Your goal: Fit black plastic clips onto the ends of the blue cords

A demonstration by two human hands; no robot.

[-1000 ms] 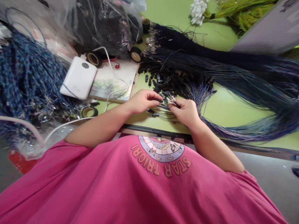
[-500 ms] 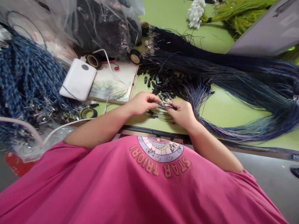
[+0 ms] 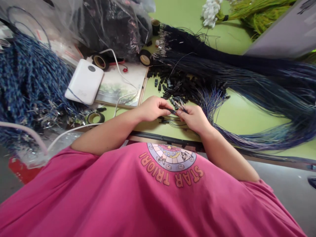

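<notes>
The pile of black connectors [image 3: 181, 84] lay on the green table [image 3: 256, 113], and both bare hands worked just in front of it, on the side nearer the person. The left hand [image 3: 153, 109] pinched a small black piece [image 3: 172, 111] between thumb and fingertips, at the near edge of the pile. The right hand [image 3: 194, 118], just beside it, was closed on some thin wires with silvery ends [image 3: 181, 105]; how many it gripped could not be told. The black piece and the wire ends were close together, but whether they touched was hidden by the fingers. A loop of bluish-purple wires [image 3: 247, 142] curved out to the right of the pile, and a thick dark wire bundle [image 3: 234, 62] stretched behind it and off to the right. Left of the pile lay a booklet [image 3: 118, 90], with a white power bank [image 3: 85, 81] farther left. A black roll of tape [image 3: 149, 58] stood behind the pile, toward its left.
</notes>
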